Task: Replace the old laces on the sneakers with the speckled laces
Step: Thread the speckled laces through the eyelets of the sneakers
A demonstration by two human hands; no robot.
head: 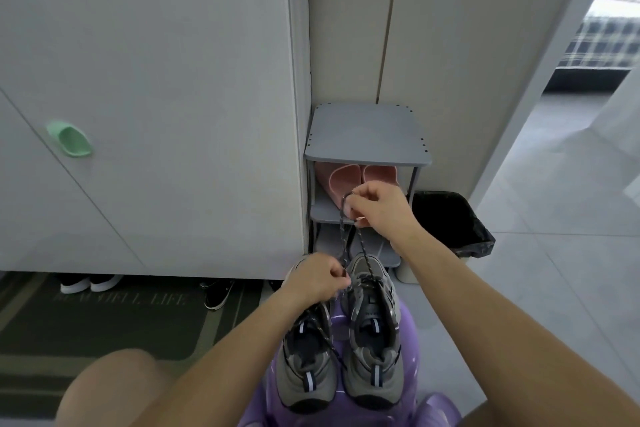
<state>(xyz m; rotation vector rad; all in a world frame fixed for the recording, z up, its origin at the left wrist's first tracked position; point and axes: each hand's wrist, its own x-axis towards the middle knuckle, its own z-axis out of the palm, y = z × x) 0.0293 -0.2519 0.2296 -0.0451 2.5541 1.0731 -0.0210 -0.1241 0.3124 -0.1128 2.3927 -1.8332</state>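
Speckled lace [346, 239] is pinched by the right hand [377, 206] above the right sneaker [372, 322]; the left hand [317, 279], closed at its eyelets, should be kept steadying while slack is drawn evenly.

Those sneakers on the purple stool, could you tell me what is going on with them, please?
A person is lacing the right sneaker. The right hand holds a speckled lace pulled up taut, while the left hand pinches it at the eyelets. The left sneaker already carries a speckled lace.

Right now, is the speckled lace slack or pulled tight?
Pulled tight: the speckled lace runs straight from the right sneaker up to the raised right hand.
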